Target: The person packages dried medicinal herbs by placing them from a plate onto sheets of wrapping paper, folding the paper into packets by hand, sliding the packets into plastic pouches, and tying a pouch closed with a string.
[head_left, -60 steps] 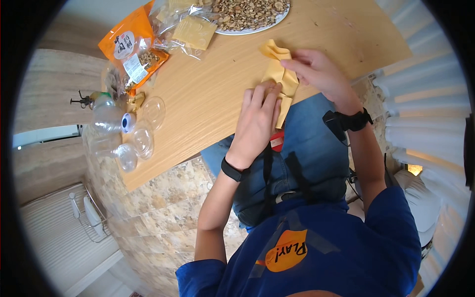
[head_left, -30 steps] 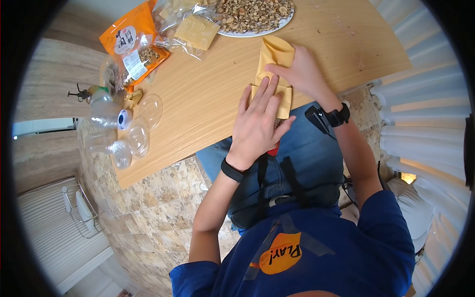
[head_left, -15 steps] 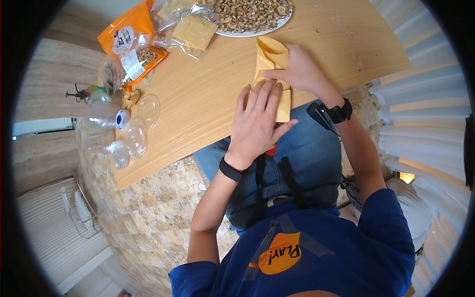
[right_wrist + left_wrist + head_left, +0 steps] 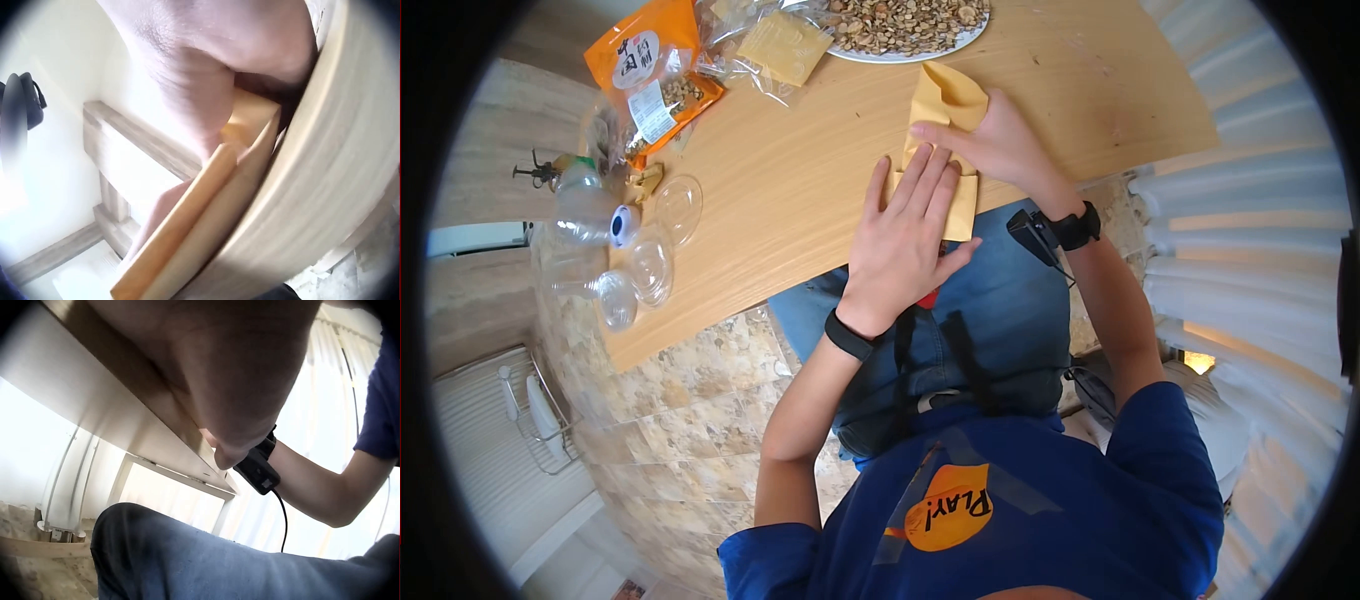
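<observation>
A yellow-tan paper packet [image 4: 962, 205] lies at the table's near edge, its upper end gaping and its lower part folded flat. My left hand [image 4: 900, 240] rests palm down across the packet's lower left part, fingers straight and thumb spread. The right hand [image 4: 1005, 145] grips the upper part, thumb on top and fingers round the far side. Seen from the right wrist, the folded packet [image 4: 187, 231] runs along the table edge beneath the right hand [image 4: 219, 69]. In the left wrist view the left hand [image 4: 225, 369] covers the top and hides the packet.
A plate of dried slices [image 4: 900, 30] stands beyond the packet. Left of it are a clear bag of yellow packets [image 4: 785, 48] and an orange pouch [image 4: 645, 60]. Clear plastic cups, lids and a bottle [image 4: 580, 205] stand at the table's left end.
Since the oldest frame, my right hand has shifted its hold round the packet's upper part, and my left hand has spread flat over it. Lately the hands have barely moved; the whole view has shifted slightly.
</observation>
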A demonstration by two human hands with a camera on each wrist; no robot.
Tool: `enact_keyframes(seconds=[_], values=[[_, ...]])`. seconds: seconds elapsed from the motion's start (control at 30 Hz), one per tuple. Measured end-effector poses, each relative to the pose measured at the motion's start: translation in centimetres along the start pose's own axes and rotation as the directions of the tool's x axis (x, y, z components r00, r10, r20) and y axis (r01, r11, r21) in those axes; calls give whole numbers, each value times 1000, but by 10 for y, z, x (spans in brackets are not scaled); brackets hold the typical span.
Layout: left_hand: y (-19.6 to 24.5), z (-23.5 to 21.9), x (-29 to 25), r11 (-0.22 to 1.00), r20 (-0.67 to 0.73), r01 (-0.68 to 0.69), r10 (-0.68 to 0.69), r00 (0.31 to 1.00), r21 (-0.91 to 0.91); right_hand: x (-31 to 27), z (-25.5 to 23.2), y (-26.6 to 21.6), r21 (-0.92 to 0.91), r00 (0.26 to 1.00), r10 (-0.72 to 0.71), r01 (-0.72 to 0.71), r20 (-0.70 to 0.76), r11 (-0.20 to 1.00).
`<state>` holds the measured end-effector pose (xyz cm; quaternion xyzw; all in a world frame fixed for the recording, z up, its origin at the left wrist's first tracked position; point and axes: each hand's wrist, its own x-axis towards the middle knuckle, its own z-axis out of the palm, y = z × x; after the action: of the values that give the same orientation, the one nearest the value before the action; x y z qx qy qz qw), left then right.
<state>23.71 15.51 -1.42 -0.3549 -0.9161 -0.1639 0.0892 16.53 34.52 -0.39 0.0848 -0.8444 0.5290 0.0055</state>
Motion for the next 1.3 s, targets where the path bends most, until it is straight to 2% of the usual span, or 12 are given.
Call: enact_keyframes(seconds=[0.1,0.2,0.27,0.4,0.47,0.57,0.8,0.87,1.0,1.13,1.2,1.3], values=[[-1,-1,-1,1000,-23,-14,14,1000,7,7,-1,0,71,996,78,-75,-38,995],[-2,-2,-2,1000,-27,-22,23,999,3,17,1,18,165,989,2,22,-148,986],[-3,-3,-2,1000,-29,-29,29,999,2,21,7,26,305,899,-42,192,-437,933],[-3,-3,-2,1000,-23,-23,23,999,-8,20,-8,27,305,914,-104,236,-393,923],[-3,-4,-3,1000,-24,-21,20,1000,-19,17,-21,23,126,988,76,-59,-131,990],[-4,-5,-4,999,-8,-34,34,999,-21,20,-26,4,-87,995,87,-92,-52,992],[-7,-8,-7,990,12,-25,27,1000,-139,48,-25,34,-287,998,18,-34,-57,957],[-8,-8,-8,987,6,-24,25,1000,-161,44,-29,19,-124,983,175,-169,46,978],[-8,-9,-8,985,-1,-44,45,999,-164,46,-29,33,-124,983,175,-166,61,978],[-5,-19,-5,990,143,9,12,990,-144,48,-27,53,27,996,22,-20,-87,999],[-4,-17,-5,990,71,2,8,997,-140,47,-22,47,61,996,8,-3,-89,998],[-6,-11,-5,995,-2,-20,20,1000,-96,41,-16,29,177,965,177,-143,-193,974]])
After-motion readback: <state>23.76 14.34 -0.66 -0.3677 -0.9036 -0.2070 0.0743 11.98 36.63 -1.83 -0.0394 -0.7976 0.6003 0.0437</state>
